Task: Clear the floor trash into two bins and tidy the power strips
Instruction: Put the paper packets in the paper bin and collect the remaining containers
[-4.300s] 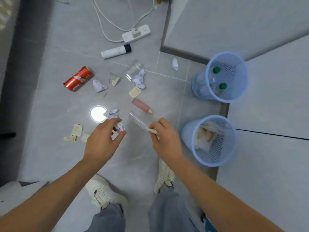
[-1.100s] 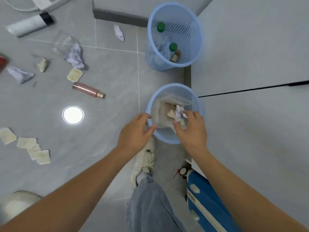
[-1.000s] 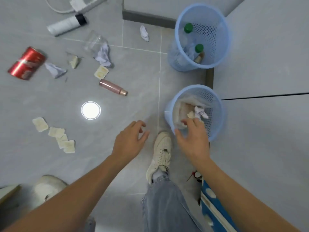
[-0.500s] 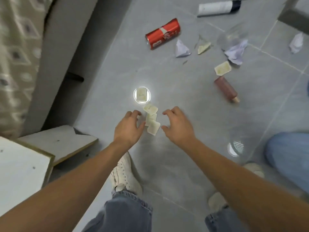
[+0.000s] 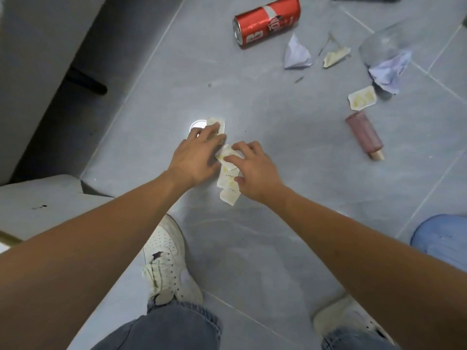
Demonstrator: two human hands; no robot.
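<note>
Centre of frame: left hand (image 5: 195,154) flat, fingers spread, pressing one cream packet (image 5: 217,123) on the floor tiles (image 5: 265,236). Right hand (image 5: 252,168) curls its fingers onto the packet cluster (image 5: 227,180). Red can (image 5: 266,20) lies upper centre.

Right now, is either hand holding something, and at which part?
The right hand pinches the small cream packets at the upper end of their pile. The left hand rests its fingertips on another packet; no grip is visible there.
</note>
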